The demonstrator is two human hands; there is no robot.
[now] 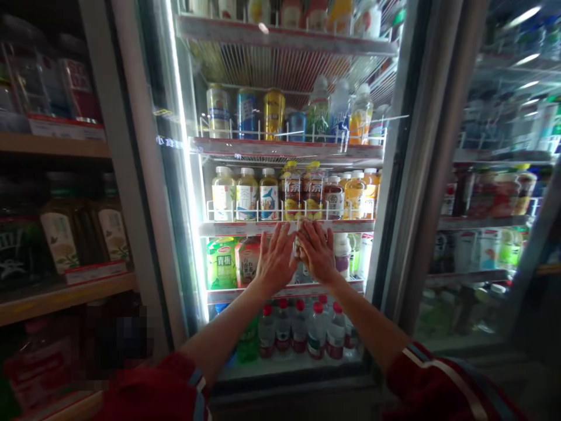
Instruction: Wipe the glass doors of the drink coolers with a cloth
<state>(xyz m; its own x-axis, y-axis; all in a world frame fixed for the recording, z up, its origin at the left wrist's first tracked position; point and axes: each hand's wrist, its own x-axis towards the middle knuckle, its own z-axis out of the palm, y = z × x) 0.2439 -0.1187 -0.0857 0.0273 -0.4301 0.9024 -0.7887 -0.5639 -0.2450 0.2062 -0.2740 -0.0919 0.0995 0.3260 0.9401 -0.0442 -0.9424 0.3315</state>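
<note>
A lit drinks fridge stands in front of me, and reflections show on its glass door [289,120]. My left hand [277,257] lies flat on or just before the glass, its fingers stretched upward and holding nothing. Beside it, my right hand [316,248] presses a pale crumpled cloth [298,242] at the same height; most of the cloth is hidden under the fingers. Behind the hands are a shelf edge [245,228], a green-labelled bottle [221,263] and a red-labelled bottle [246,263].
Several tea and juice bottles [268,196] line the shelf above my hands, with cans [274,114] higher up. Red-capped bottles [300,327] stand at the bottom. A metal door frame [432,175] borders the right side. Open shelves [56,295] with bottles stand at left.
</note>
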